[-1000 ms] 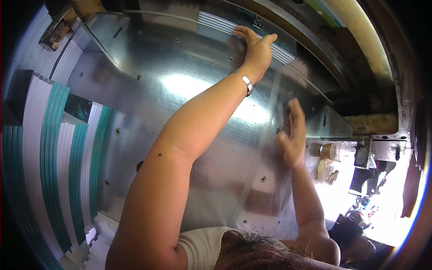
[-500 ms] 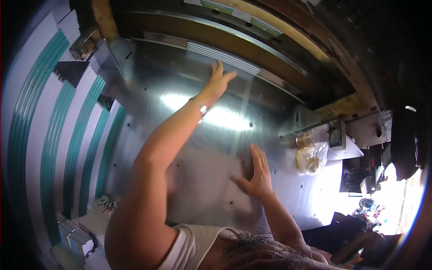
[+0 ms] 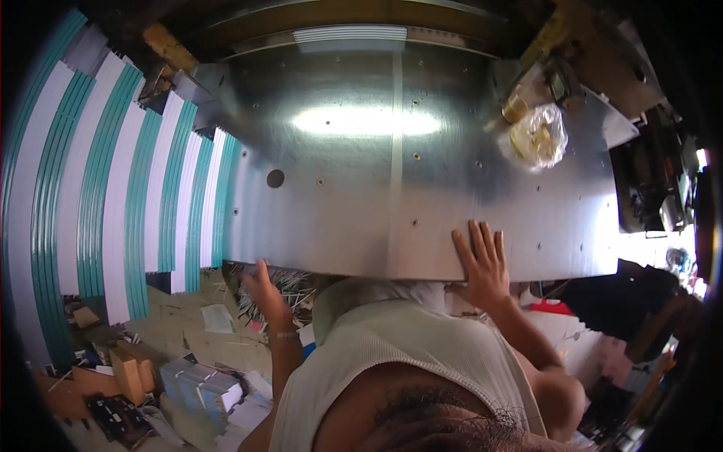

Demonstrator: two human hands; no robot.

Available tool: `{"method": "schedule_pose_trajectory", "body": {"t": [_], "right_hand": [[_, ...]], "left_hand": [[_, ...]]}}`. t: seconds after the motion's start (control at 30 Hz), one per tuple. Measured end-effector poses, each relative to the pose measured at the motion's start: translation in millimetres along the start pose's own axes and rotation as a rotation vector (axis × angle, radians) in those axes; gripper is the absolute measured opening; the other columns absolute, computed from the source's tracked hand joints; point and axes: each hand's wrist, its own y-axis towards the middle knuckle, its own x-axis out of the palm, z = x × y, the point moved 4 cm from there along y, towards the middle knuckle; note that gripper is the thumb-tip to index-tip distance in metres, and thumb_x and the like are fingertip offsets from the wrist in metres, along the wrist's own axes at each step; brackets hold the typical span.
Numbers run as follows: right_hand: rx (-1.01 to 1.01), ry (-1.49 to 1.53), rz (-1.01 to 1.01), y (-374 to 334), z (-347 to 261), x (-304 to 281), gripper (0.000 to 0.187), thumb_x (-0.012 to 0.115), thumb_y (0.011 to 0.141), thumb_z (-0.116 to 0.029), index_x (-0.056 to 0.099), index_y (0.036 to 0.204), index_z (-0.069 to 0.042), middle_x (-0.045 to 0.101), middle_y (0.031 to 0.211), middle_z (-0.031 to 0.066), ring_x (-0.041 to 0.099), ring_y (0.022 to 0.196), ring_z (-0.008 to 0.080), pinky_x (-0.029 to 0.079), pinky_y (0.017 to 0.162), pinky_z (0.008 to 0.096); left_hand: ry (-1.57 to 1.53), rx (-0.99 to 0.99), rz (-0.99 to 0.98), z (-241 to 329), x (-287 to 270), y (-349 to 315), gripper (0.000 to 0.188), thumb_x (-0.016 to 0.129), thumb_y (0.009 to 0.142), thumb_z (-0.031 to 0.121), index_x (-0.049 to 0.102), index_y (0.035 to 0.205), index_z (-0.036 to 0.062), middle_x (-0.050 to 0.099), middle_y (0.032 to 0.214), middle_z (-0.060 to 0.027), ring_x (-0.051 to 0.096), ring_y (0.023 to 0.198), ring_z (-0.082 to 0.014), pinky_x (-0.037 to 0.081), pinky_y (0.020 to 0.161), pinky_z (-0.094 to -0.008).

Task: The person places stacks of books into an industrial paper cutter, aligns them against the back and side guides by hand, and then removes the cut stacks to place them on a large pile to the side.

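Observation:
My right hand [image 3: 486, 267] lies flat on the near edge of a shiny metal work table [image 3: 354, 196], its fingers spread and pointing away from me. It holds nothing. My left hand [image 3: 267, 294] hangs at the table's near left edge. Its fingers are partly extended with nothing visible in them, and I cannot tell whether they touch the edge. At the far side of the table, a white ridged stack [image 3: 350, 34] lies against the dark machine bar.
Tall stacks of white and green sheets [image 3: 90, 188] stand along the left. A clear plastic bag [image 3: 541, 137] with something yellowish sits on the table's right side, beside a small brownish roll or jar [image 3: 516, 109]. Boxes [image 3: 203, 384] and scraps [image 3: 282, 290] lie on the floor.
My left hand has drawn back from the white stack at the far side to the near left edge. My right hand has moved to the near edge and lies flat. The view has shifted.

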Motion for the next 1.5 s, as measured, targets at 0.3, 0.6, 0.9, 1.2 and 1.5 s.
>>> {"method": "schedule_pose_trajectory", "body": {"t": [0.3,0.6,0.9,1.2,1.5], "right_hand": [[-0.039,-0.024,0.144,-13,-9,12,0.119,0.092,0.062,-0.036,0.029,0.162,-0.023,0.027,0.166,0.0193,0.024,0.154,0.0406,0.017,0.126,0.0588],[0.002,-0.009,0.385,-18,-14,22,0.109,0.089,0.052,-0.025,0.048,0.153,-0.023,0.043,0.16,0.0131,0.037,0.149,0.0379,0.024,0.124,0.0576],[0.004,0.007,0.418,-19,-14,22,0.111,0.091,0.048,-0.025,0.051,0.151,-0.023,0.046,0.158,0.0111,0.04,0.147,0.0363,0.026,0.123,0.0573],[-0.002,-0.004,0.439,-20,-13,24,0.112,0.092,0.047,-0.026,0.051,0.151,-0.024,0.046,0.158,0.0105,0.04,0.147,0.0362,0.027,0.123,0.0576],[0.006,0.024,0.44,-20,-14,21,0.11,0.09,0.048,-0.024,0.052,0.15,-0.024,0.047,0.158,0.0108,0.041,0.147,0.0366,0.026,0.123,0.0568]], "left_hand": [[-0.254,-0.13,0.194,-9,6,12,0.1,0.078,0.088,0.025,0.012,0.162,0.0155,0.045,0.147,-0.0069,0.05,0.129,-0.0231,0.046,0.094,-0.0514],[-0.247,-0.129,0.139,-19,-10,23,0.109,0.081,0.086,0.024,0.007,0.165,0.0137,0.034,0.159,-0.0095,0.05,0.132,-0.0258,0.049,0.093,-0.0505],[-0.274,-0.112,0.121,-19,-9,22,0.106,0.078,0.088,0.022,0.005,0.165,0.0133,0.03,0.163,-0.01,0.05,0.132,-0.0261,0.052,0.091,-0.051],[-0.278,-0.102,0.124,-21,-12,23,0.107,0.078,0.087,0.02,0.006,0.165,0.0124,0.033,0.159,-0.0095,0.051,0.131,-0.0262,0.052,0.089,-0.0498],[-0.263,-0.102,0.12,-19,-10,23,0.109,0.079,0.086,0.023,0.006,0.165,0.0114,0.022,0.167,-0.0117,0.048,0.136,-0.0295,0.052,0.091,-0.0499]]}}
